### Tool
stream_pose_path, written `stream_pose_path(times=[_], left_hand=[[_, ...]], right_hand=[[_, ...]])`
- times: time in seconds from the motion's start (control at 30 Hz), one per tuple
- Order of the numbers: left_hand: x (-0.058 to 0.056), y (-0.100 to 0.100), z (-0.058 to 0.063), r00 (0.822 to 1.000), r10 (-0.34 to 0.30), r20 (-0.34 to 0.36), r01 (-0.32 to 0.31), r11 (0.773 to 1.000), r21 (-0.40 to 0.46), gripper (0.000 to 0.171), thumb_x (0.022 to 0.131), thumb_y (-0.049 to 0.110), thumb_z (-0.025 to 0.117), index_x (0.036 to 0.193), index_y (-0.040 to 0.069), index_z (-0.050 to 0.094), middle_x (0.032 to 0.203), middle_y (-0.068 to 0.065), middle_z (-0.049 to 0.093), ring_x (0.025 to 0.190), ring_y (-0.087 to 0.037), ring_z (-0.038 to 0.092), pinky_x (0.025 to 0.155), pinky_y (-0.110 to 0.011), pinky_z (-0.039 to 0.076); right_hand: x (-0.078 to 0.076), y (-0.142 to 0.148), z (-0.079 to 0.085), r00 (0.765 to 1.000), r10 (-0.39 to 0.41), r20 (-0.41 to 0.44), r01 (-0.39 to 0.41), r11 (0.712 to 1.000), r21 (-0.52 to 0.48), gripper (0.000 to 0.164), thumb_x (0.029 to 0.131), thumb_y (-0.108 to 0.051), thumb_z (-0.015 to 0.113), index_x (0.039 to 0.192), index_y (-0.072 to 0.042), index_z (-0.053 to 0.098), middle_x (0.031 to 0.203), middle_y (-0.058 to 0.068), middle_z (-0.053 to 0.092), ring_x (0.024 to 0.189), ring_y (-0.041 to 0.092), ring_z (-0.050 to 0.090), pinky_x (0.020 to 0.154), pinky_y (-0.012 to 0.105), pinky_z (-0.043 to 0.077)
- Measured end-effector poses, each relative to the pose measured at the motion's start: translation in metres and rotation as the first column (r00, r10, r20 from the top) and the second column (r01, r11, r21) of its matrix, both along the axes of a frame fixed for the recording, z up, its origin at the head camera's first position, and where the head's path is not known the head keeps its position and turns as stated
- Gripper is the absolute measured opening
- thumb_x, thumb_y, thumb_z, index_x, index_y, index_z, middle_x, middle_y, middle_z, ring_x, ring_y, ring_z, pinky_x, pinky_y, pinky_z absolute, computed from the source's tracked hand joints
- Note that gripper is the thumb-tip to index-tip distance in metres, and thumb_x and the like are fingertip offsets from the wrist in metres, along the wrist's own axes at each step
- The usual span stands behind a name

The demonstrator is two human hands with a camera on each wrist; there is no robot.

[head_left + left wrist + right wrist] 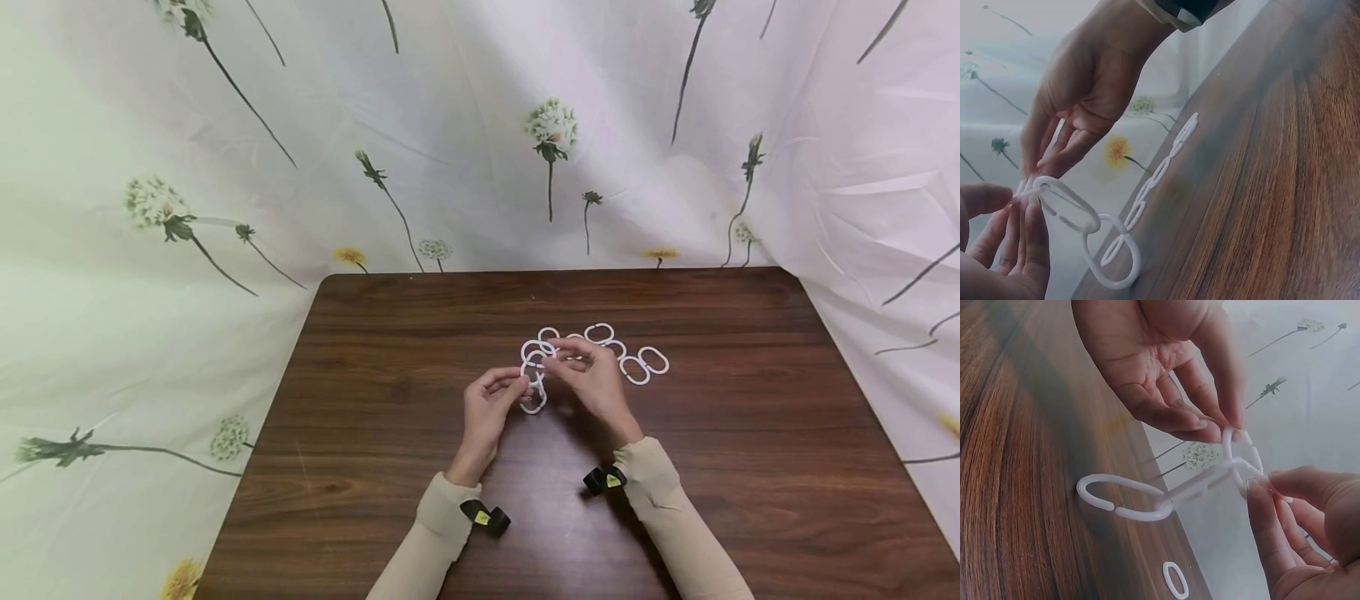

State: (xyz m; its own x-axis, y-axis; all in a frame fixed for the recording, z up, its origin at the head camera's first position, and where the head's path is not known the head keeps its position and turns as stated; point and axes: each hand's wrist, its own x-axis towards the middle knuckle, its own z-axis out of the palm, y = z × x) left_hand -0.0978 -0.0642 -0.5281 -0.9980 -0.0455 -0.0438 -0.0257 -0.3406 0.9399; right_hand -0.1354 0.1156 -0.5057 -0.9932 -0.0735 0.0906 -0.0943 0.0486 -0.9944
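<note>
My left hand (483,417) and right hand (596,387) meet just above the table, fingertips close together. Between them is a white plastic oval chain link (1227,445), which has a small split in its loop. Fingers of both hands pinch it, the left at one end and the right near the other, partly hiding it. Joined to it, a second link (1200,484) slants down toward the tabletop. A lower link (1084,490) hangs from that one, its split showing in the right wrist view. Behind the hands lies a row of several white links (1163,170).
The dark wood-grain table (360,433) has rounded far corners. A white cloth (465,167) printed with dandelions hangs behind it and at both sides. Each wrist wears a small black camera (495,521) on a strap.
</note>
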Motion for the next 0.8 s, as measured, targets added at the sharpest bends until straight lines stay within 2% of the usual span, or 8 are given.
stream_pose_path(times=[0.2,0.43,0.6,0.8], left_hand=[[-0.002,-0.005,0.001,0.998,0.015,0.063,-0.018,0.999,0.041,0.038,0.093,-0.004,0.072,0.12,-0.025,0.056,0.083,-0.001,0.075,0.073,-0.01,0.073,0.072,-0.026,0.065],[-0.004,-0.011,0.001,0.997,0.04,0.071,-0.042,0.999,0.033,0.034,0.093,-0.004,0.073,0.118,-0.022,0.06,0.081,0.0,0.075,0.073,-0.01,0.074,0.072,-0.025,0.065],[-0.005,-0.013,-0.002,0.995,0.047,0.085,-0.05,0.998,0.038,0.026,0.094,-0.004,0.072,0.115,-0.018,0.063,0.081,0.0,0.075,0.074,-0.01,0.074,0.071,-0.023,0.065],[-0.007,-0.013,-0.004,0.995,0.043,0.088,-0.047,0.998,0.05,0.022,0.094,-0.006,0.071,0.113,-0.016,0.065,0.081,0.0,0.075,0.073,-0.01,0.073,0.07,-0.022,0.065]], right_hand=[[0.0,0.007,-0.003,1.0,0.006,0.022,-0.004,0.998,-0.065,0.036,0.09,0.002,0.078,0.124,0.009,0.07,0.095,0.02,0.072,0.076,0.019,0.08,0.076,0.045,0.068],[-0.003,0.012,-0.003,0.998,0.024,0.058,-0.012,0.982,-0.188,0.034,0.092,0.009,0.072,0.124,0.018,0.064,0.085,0.001,0.073,0.072,0.011,0.076,0.076,0.042,0.068],[-0.002,0.015,0.001,0.997,0.018,0.074,-0.001,0.975,-0.223,0.035,0.092,0.009,0.071,0.123,0.02,0.063,0.084,0.0,0.077,0.071,0.012,0.075,0.075,0.044,0.068],[0.0,0.015,0.005,0.994,0.033,0.107,-0.005,0.968,-0.252,0.034,0.093,0.008,0.07,0.124,0.019,0.063,0.085,-0.004,0.078,0.071,0.01,0.075,0.075,0.037,0.068]])
